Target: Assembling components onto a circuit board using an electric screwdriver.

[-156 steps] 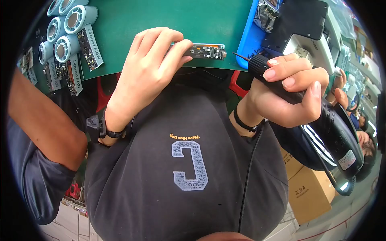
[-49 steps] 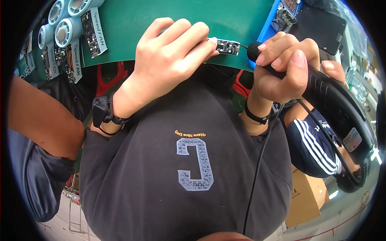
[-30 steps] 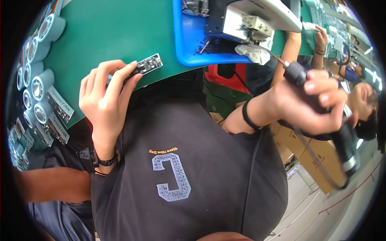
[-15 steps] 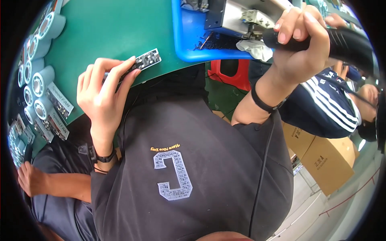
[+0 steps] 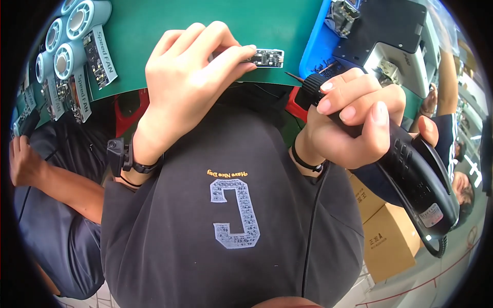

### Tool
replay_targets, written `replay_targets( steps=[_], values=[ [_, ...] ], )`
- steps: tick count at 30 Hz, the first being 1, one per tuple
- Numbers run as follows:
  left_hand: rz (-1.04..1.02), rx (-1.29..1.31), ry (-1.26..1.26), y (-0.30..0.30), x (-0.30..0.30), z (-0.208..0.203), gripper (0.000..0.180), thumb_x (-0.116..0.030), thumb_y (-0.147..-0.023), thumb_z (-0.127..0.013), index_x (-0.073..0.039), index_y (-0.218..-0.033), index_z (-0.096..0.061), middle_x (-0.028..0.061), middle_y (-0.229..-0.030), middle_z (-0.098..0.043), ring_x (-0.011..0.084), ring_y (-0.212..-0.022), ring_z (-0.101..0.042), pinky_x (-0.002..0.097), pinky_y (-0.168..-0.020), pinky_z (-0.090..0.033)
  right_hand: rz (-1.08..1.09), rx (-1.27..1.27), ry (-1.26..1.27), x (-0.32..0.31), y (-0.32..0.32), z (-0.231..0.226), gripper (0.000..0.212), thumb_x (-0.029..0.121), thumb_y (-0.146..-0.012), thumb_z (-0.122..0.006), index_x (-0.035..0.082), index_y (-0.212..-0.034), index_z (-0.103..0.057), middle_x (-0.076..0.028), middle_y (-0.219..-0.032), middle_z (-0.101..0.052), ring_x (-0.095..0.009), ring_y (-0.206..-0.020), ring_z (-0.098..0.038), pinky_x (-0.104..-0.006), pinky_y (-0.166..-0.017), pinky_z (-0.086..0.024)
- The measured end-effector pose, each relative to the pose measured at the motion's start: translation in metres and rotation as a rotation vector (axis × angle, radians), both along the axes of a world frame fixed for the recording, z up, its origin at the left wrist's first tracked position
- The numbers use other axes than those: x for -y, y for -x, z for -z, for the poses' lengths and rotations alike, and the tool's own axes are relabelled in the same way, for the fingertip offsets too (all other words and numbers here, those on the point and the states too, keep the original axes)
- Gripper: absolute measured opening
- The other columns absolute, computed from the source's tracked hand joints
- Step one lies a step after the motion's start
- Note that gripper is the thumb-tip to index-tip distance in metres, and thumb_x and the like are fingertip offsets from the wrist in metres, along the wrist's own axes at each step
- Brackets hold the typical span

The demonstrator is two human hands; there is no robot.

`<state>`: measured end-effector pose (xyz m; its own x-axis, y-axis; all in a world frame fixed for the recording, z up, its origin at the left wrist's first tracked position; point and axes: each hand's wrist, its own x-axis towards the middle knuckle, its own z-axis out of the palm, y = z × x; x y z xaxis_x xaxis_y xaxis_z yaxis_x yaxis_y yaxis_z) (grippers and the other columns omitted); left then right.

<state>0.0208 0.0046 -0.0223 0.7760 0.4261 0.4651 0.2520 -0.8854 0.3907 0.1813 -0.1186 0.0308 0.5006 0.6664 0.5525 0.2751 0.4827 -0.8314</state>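
From the head camera, the left hand (image 5: 187, 77) pinches a small circuit board (image 5: 267, 57) at the near edge of the green mat (image 5: 169, 20), fingers hiding its left end. The right hand (image 5: 354, 123) is wrapped tight around a black electric screwdriver (image 5: 411, 174), its tip near the board. White fan parts (image 5: 72, 41) crowd the mat's left edge; cardboard boxes (image 5: 390, 236) sit below.

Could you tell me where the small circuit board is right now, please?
In the head view, the small circuit board lies top centre on the green mat, pinned by the left hand, left of the electric screwdriver.
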Motion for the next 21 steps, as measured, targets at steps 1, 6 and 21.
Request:
replay_targets(
  steps=[1, 6, 21],
  values=[
    [-0.005, 0.008, -0.008, 0.001, 0.000, 0.001, 0.018, -0.027, -0.075, -0.083, -0.020, -0.089, -0.073, -0.0082, -0.082, -0.058, 0.0121, -0.076, -0.059, 0.0299, -0.069, -0.045, -0.004, 0.029, 0.020, -0.002, 0.001, 0.001, 0.015, 0.013, -0.089, -0.041, 0.003, -0.100, -0.045, -0.006, -0.067, -0.046, -0.019, -0.041, -0.047, -0.0362, -0.049, -0.051],
    [-0.013, 0.034, -0.013, 0.000, -0.002, 0.006, 0.018, -0.029, -0.075, -0.082, -0.020, -0.088, -0.073, -0.0089, -0.081, -0.058, 0.0118, -0.076, -0.059, 0.0295, -0.069, -0.045, 0.077, 0.007, 0.039, -0.011, 0.013, 0.000, 0.011, 0.014, -0.089, -0.041, 0.004, -0.088, -0.045, -0.006, -0.064, -0.045, -0.019, -0.040, -0.047, -0.0360, -0.050, -0.050],
    [-0.024, 0.033, -0.010, 0.002, 0.000, 0.007, 0.018, -0.028, -0.074, -0.081, -0.021, -0.088, -0.073, -0.0091, -0.081, -0.058, 0.0120, -0.076, -0.059, 0.0294, -0.069, -0.046, 0.195, -0.107, 0.057, -0.013, 0.012, 0.007, 0.023, 0.018, -0.089, -0.044, 0.010, -0.068, -0.042, -0.003, -0.056, -0.041, -0.018, -0.041, -0.047, -0.0340, -0.051, -0.049]
  ],
)
